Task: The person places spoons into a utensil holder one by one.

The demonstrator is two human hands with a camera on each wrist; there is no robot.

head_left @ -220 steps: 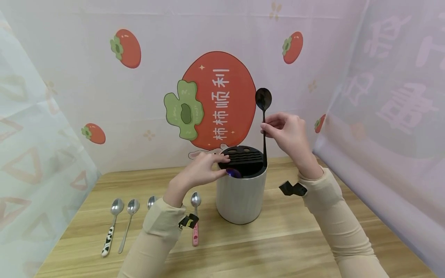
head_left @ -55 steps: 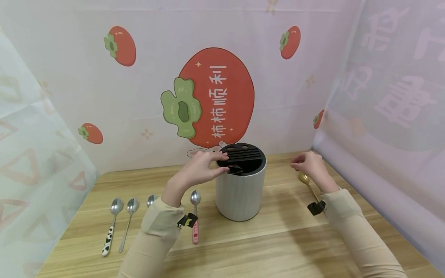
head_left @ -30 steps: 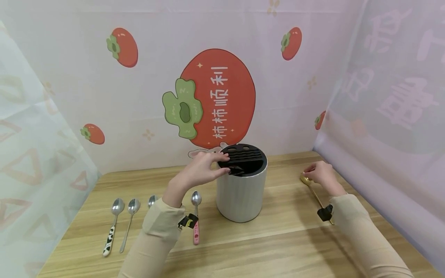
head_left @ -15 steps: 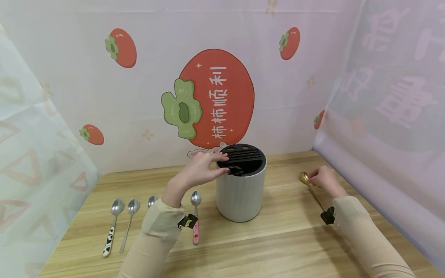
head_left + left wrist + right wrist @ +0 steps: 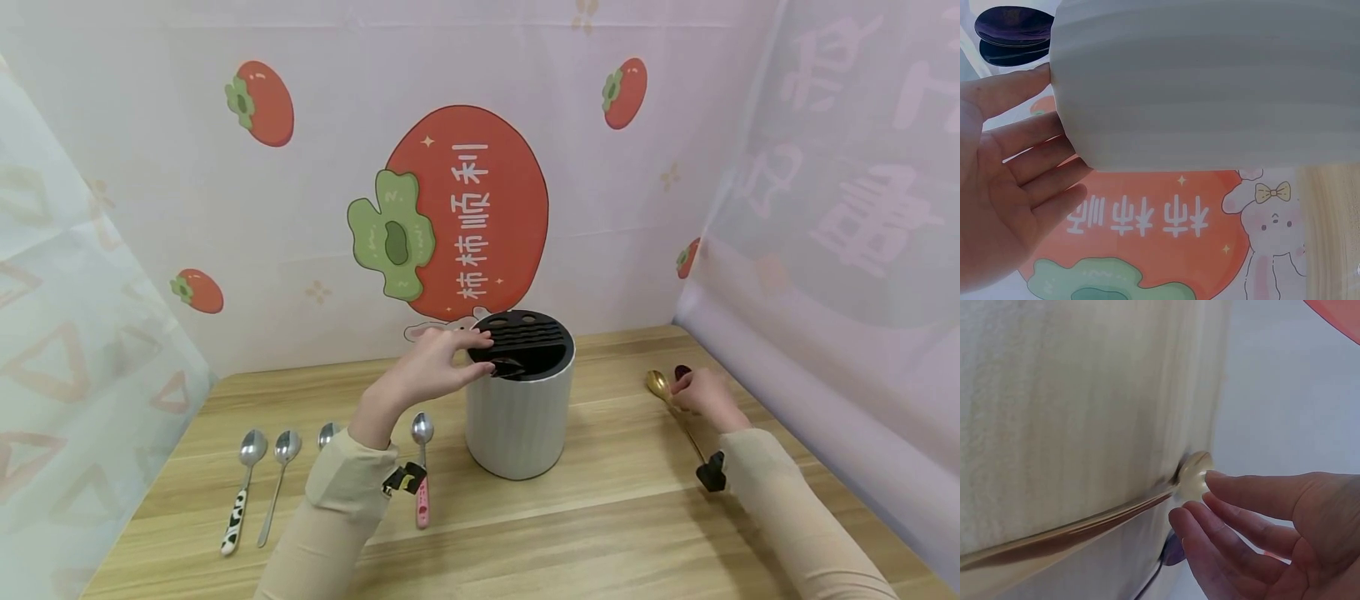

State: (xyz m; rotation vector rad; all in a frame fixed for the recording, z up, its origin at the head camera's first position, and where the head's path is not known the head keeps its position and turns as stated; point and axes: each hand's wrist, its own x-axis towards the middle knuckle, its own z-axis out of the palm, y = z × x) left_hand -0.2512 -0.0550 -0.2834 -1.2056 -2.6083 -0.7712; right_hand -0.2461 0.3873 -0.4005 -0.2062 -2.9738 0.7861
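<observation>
My left hand [image 5: 427,371] touches the upper left side of a white cylindrical utensil holder [image 5: 517,429], fingers extended and thumb by the front rim. In the left wrist view, two dark spoons show their bowls [image 5: 1013,26] beyond the holder's rim; one has a purple sheen. Over at the right, my right hand [image 5: 708,396] hovers at a gold spoon [image 5: 658,384] lying on the table. Its fingers are loosely bent and spread apart in the right wrist view, with nothing clearly gripped. Beside the gold spoon lies a dark purple spoon [image 5: 1174,550], partly hidden by the hand.
The holder has a black slotted lid [image 5: 521,329] with a wide front opening. On the left of the wooden table [image 5: 585,542] lie a cow-patterned spoon [image 5: 236,512], a plain steel spoon [image 5: 287,446], a partly covered spoon [image 5: 327,433] and a pink-handled spoon [image 5: 422,492]. Patterned cloth walls surround the table.
The black spoon my right hand earlier held upright at the holder has been let go. That hand moved right to the gold spoon, then slightly along it, uncovering the dark spoon's bowl. My left hand stayed put.
</observation>
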